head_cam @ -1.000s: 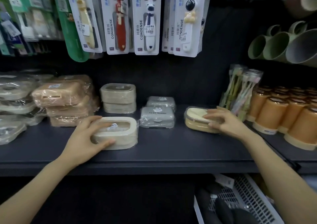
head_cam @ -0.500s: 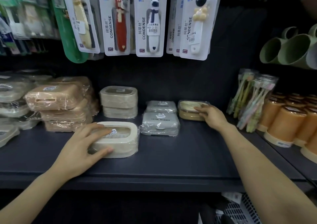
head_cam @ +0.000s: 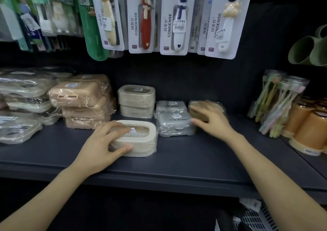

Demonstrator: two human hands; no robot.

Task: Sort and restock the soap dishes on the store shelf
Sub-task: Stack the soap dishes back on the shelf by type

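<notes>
Two soap dishes are under the hands at once. The left hand (head_cam: 104, 142) holds the cream soap dish (head_cam: 141, 138) at the front of the dark shelf (head_cam: 177, 165), with its fingers laid over the windowed lid and its thumb pressed to the near wall. The right hand (head_cam: 210, 119) reaches deeper and covers the tan soap dish (head_cam: 193, 105), which sits at the back just beside the two grey boxes (head_cam: 174, 124). Its fingers spread across the top of that dish, but motion blur hides whether they clamp it or only press on it.

Both dishes look like light, stiff plastic shells sealed in thin film, so weight should be no trouble. The film is probably the awkward part: it is glossy and loose enough to slide over the plastic beneath. A grip across the short width, thumb on one long wall and fingers on the other, should hold better than a flat palm on the lid, which seems likely to skate. The lids may only be held closed by the wrap, so lifting by the lid rim alone looks risky.

A matching cream stack (head_cam: 136, 99) stands behind the front dish, touching the pink-beige stack (head_cam: 79, 98) on its left. That cream stack is the likely home for the front dish, and it should be set down squarely because wrapped dishes stacked crooked tend to slip.
</notes>
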